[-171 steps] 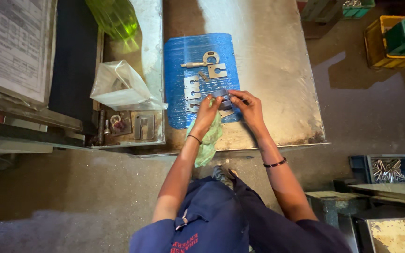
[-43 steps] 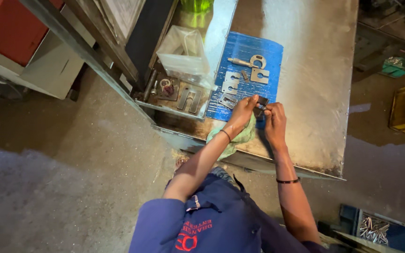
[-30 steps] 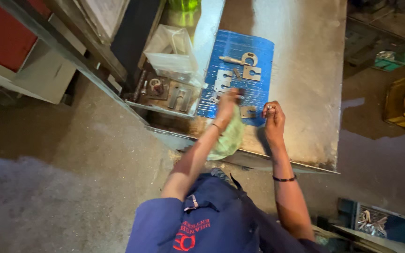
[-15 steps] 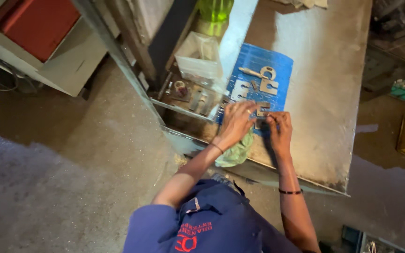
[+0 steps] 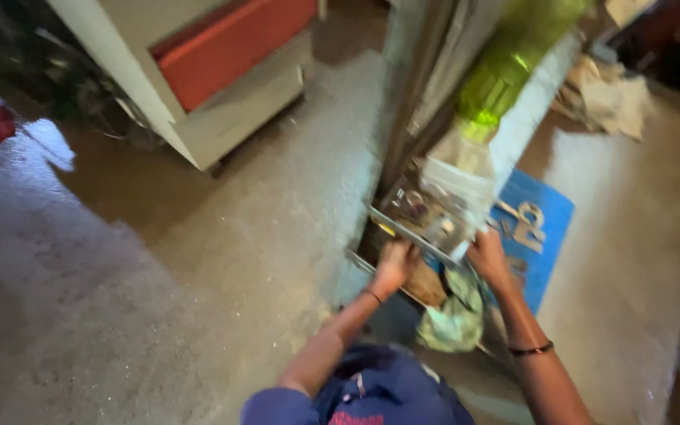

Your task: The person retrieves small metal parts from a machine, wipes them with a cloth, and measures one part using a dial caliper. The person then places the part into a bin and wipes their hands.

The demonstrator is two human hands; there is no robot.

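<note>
Metal tray edge under my left hand; grip unclear.
My right hand rests by the blue mat; flat metal parts lie there, unsorted.

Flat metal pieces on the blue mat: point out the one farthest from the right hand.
The ring-ended flat metal piece at the far end of the blue mat; the other pieces lie closer to the right hand, partly hidden behind it.
</note>
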